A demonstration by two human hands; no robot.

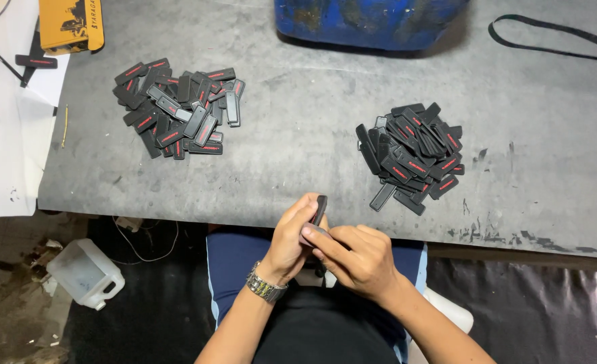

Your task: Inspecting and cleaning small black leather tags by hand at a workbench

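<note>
My left hand [293, 237], with a metal watch on its wrist, and my right hand [354, 257] meet at the near edge of the grey table [298, 121]. Together they grip one small black rectangular tag [320, 207], which stands on end between the fingers. A pile of the same black tags with red marks [411, 155] lies on the table beyond my right hand. A second, flatter pile of such tags [175, 109] lies at the far left.
A blue drum [369, 20] stands at the table's far edge. A yellow box [71, 23], white paper [5, 121] and a black strap [554, 37] lie around. A white plastic jug [86, 273] sits on the floor at left.
</note>
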